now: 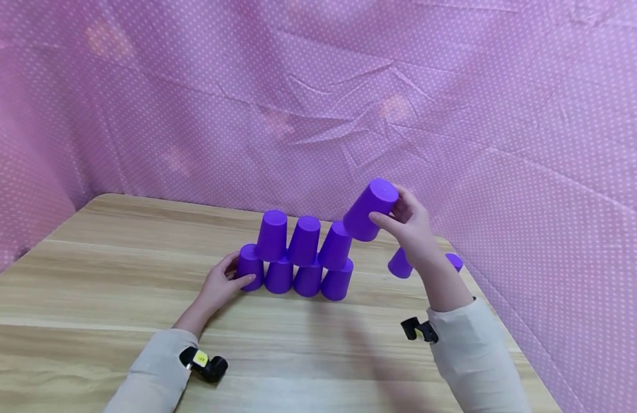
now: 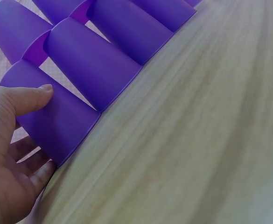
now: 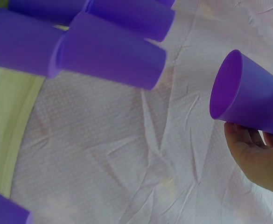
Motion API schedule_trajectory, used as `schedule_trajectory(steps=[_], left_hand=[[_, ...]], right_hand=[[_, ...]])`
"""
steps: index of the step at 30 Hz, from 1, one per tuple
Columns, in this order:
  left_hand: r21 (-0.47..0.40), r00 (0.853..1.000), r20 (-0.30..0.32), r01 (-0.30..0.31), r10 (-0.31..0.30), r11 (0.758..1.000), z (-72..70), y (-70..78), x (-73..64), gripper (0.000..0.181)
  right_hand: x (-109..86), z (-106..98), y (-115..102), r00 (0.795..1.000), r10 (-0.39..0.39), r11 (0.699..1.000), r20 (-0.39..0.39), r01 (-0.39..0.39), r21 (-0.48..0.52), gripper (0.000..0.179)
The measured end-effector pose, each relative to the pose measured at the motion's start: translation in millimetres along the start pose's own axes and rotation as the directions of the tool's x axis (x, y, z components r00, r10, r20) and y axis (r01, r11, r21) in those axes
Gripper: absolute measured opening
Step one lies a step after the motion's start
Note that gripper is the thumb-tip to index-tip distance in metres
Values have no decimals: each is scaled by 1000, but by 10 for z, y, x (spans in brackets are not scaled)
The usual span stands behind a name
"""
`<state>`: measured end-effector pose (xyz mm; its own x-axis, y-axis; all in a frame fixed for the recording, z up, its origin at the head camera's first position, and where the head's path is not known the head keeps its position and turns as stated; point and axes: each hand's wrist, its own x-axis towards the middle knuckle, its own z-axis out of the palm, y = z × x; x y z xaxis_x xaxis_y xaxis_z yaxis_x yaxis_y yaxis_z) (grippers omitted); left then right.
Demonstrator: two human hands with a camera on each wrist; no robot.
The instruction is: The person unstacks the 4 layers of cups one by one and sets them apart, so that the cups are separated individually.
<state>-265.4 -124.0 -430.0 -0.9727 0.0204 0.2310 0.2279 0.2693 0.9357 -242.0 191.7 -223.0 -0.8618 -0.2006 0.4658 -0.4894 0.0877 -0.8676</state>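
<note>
Purple plastic cups stand mouth down in two tiers on the table. The bottom row holds several cups, and three upper cups (image 1: 303, 241) straddle the gaps between them. My left hand (image 1: 222, 285) grips the leftmost bottom cup (image 2: 61, 116), thumb across its front and fingers around the far side. Raised above the right end of the upper tier, my right hand (image 1: 412, 223) holds another purple cup (image 1: 368, 212), tilted with its base up. In the right wrist view this cup's open mouth (image 3: 226, 86) faces the stack, with air between them.
Two more purple cups are on the right: one small-looking cup (image 1: 399, 265) beside my right forearm, and another cup (image 1: 454, 261) partly hidden behind it. The wood-grain table (image 1: 117, 252) reaches back to a pink dotted cloth (image 1: 220, 143) that hangs behind and at both sides.
</note>
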Motion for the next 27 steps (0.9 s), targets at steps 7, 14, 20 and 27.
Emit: schedule_trajectory(steps=[7,14,20,27], left_hand=[[-6,1000,1,6,-6,1000,-3,18,3,62],[4,1000,-3,4,-4,1000,-38,39,8,62],[7,1000,0,1,-1,1000,-44,29,17,62],[-9,1000,-7,-7,7,1000,-19,-6,29,60]], right_hand=[[-153,-238,123,995,69,996,-66,-73,-51,51],[-294,-509,279,984,118,988,-132,-130,-79,54],[-428,-782,500,967,143,980,-211,-168,-107,47],[-652,-1099,768,939,190,969,-288,-226,-98,48]])
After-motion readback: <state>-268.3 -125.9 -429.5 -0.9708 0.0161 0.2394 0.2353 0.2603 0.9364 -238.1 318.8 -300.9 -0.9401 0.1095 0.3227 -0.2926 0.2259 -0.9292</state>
